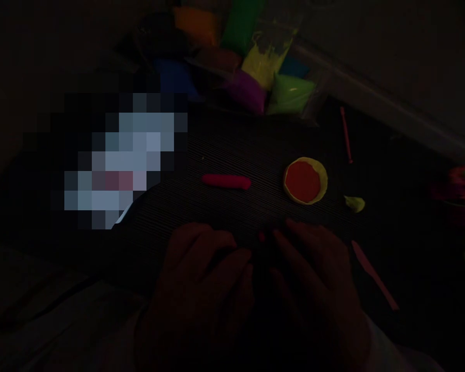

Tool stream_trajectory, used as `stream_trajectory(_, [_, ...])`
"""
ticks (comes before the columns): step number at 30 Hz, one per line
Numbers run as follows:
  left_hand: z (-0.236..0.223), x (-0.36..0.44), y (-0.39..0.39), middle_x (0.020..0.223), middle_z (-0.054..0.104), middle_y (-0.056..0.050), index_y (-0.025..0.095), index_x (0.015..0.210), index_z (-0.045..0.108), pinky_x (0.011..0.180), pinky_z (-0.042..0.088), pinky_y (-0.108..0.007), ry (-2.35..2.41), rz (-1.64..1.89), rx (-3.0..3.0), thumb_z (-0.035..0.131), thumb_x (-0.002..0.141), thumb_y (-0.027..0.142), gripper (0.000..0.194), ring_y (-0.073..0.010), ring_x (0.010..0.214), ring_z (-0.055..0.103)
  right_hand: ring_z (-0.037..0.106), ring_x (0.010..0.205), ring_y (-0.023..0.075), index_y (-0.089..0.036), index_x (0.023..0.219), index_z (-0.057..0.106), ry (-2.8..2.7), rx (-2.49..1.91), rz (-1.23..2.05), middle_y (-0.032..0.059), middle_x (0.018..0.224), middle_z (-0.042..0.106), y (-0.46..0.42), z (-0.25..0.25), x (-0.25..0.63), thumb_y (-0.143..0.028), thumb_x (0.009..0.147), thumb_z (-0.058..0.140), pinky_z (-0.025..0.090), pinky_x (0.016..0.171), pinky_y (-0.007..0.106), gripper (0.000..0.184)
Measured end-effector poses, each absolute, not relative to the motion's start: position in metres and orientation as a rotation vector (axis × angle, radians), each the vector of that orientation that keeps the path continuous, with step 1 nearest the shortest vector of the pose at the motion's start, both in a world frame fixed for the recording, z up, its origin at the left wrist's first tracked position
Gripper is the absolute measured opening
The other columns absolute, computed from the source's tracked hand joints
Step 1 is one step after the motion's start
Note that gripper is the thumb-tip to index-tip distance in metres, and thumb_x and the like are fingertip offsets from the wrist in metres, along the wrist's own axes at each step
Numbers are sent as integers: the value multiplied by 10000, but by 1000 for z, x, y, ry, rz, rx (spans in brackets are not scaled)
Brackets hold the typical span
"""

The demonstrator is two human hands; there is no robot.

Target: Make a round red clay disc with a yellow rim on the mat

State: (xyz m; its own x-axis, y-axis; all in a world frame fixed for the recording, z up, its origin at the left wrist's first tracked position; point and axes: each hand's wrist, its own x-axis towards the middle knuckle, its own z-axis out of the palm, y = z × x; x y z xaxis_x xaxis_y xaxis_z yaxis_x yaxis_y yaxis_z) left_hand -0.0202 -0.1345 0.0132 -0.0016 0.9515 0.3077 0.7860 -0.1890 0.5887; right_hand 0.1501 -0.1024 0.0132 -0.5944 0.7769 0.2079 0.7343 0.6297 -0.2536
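The view is very dark. My left hand point(205, 279) is at the table, back upward, its fingers bent and close together; whatever may be in them is hidden. My right hand point(313, 268) lies opposite, its fingers stretched out flat toward the left. A tiny red bit of clay point(261, 236) shows between the two hands, by the right fingertips. Beyond them lies a smooth red clay roll point(227, 181). Right of the roll is a small round clay dish point(323, 181), yellow-rimmed with a red-orange disc point(303, 182) inside. A yellow clay scrap point(355, 203) lies beside it.
Bags of coloured clay point(292, 94) are heaped at the back. A pink modelling knife point(375, 276) lies right of my right hand, and a thin pink tool point(346, 135) farther back. At left glows a pixelated bright screen point(139, 150). Dim reddish shapes point(463, 186) sit at the right edge.
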Motion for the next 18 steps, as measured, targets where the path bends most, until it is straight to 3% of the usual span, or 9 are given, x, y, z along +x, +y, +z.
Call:
stream_trajectory(6, [15,-20,-135,806,571,-16,192,789,619,712,440,-321,1831,980,1984,532,752,169,98,-162,812,491,528,893,211,-180,814,585,-2369,-1339,216,61,932,587,-98,17,138,-242,738,575,434,777,415,98])
stream_trajectory(11, [15,-22,-134,811,563,-20,188,784,613,719,429,-316,1800,959,1984,518,759,149,106,-156,805,483,529,837,209,-158,790,592,-2336,-1403,212,74,886,594,-92,15,126,-287,726,587,443,715,394,144])
stream_trajectory(18, [16,-21,-133,812,560,-26,186,794,614,711,431,-320,1810,985,1975,512,759,148,115,-164,811,483,524,856,206,-151,778,591,-2352,-1401,228,80,913,584,-90,13,127,-208,721,582,439,726,388,81])
